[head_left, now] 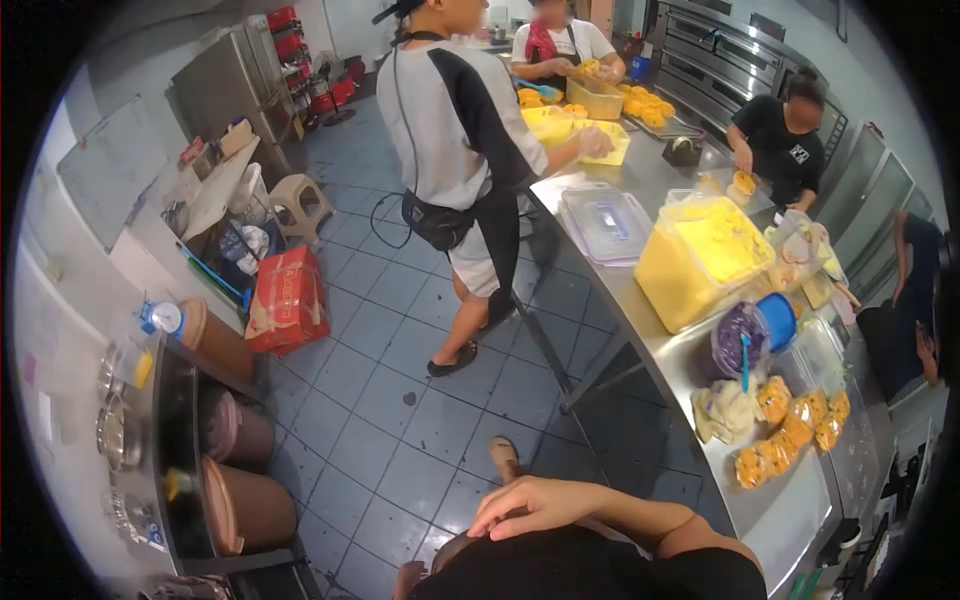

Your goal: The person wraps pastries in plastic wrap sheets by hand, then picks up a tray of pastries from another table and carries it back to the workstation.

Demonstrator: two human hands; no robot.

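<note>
One hand (535,505) is seen bottom centre, fingers loosely curled, nothing held, resting on dark clothing (590,570); which hand can't be told.

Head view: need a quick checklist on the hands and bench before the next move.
1. Right hand free: ok, it lies open on dark fabric and holds nothing.
2. Left hand free: cannot tell, only a sliver shows at the bottom edge.
3. Hands over the steel table: not ok, both are off it, to its left.
4. Wrapped yellow pastries settled: ok, clustered flat on the table.
5. Aisle free: not ok, a person stands beside the table.
</note>
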